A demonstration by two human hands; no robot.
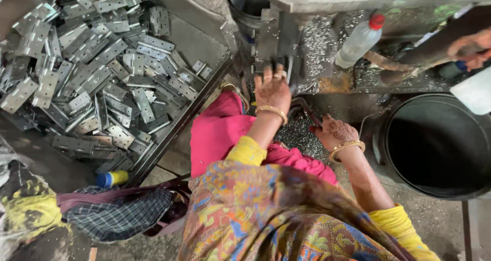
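The left hand [272, 89] is laid flat, fingers spread, against the grey metal machine block [276, 38] at the top centre; whether anything is pinched beneath the fingers cannot be told. The right hand [335, 132] is held lower, loosely curled over a bed of metal shavings [296, 133], and what it grips, if anything, cannot be made out. Gold bangles are worn on both wrists. A large tray [192, 110] heaped with flat perforated metal hinge plates [97, 71] is seen on the left, well apart from both hands. A black round bin [434, 146] stands just beside the right forearm. A plastic bottle with a red cap [360, 40] lies near the machine, and another person's hand [473, 48] is seen at the upper right edge
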